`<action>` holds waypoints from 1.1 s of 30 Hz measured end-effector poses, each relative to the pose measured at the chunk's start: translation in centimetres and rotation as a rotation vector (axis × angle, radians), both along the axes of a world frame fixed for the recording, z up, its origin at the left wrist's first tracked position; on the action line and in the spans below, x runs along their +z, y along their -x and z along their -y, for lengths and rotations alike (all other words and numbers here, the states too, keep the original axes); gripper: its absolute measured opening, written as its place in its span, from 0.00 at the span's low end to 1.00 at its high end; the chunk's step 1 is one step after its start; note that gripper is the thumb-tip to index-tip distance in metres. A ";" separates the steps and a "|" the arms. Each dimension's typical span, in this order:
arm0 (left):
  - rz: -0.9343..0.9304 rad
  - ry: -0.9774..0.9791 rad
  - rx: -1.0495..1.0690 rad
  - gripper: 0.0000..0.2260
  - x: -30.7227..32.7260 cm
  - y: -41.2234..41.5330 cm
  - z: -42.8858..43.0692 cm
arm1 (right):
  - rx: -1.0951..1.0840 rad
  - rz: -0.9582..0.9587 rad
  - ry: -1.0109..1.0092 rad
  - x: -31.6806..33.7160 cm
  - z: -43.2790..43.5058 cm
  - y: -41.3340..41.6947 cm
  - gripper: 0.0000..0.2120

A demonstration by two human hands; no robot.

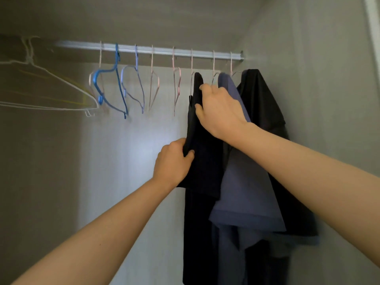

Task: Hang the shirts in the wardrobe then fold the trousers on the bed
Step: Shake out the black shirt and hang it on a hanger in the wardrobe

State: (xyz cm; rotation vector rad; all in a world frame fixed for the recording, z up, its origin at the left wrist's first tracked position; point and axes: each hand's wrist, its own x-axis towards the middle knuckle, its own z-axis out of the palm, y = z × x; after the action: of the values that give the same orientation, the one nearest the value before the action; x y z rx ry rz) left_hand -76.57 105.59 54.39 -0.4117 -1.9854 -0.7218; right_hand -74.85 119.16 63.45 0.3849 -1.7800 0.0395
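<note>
Black fabric shirt (203, 165) hangs long axis vertical on a pale pink wire hanger (191, 62) from the silver metal wardrobe rail (156, 50), leftmost of three, just beside a slate-blue shirt (244, 182). Right hand (220, 112) grips its shoulder near the hanger. Left hand (172, 161) pinches its left edge directly below, so the right hand is nearer the rail.

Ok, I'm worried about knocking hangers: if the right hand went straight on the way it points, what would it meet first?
Beyond the black shirt it grips, the right hand points up-left at the nearest empty pink hanger; probably that first, though depth is unclear.
</note>
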 end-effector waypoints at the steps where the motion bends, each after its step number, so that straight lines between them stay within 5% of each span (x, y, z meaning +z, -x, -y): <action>1: 0.000 0.014 0.013 0.07 -0.6 -0.7 0.1 | 0.019 0.000 0.006 -0.9 -0.2 -0.6 0.19; 21: -0.033 0.366 0.601 0.12 -20.9 -19.4 5.3 | 0.595 0.229 -0.064 -28.8 2.3 -9.1 0.19; 33: 0.365 0.327 0.914 0.11 -37.5 -32.7 7.1 | 0.947 0.583 -0.309 -45.2 8.2 -17.3 0.22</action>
State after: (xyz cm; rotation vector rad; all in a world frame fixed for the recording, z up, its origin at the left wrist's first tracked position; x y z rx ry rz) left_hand -43.91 98.52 16.85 0.4757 -2.3253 0.1246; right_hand -57.56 110.95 18.22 1.5369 -2.0052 0.5988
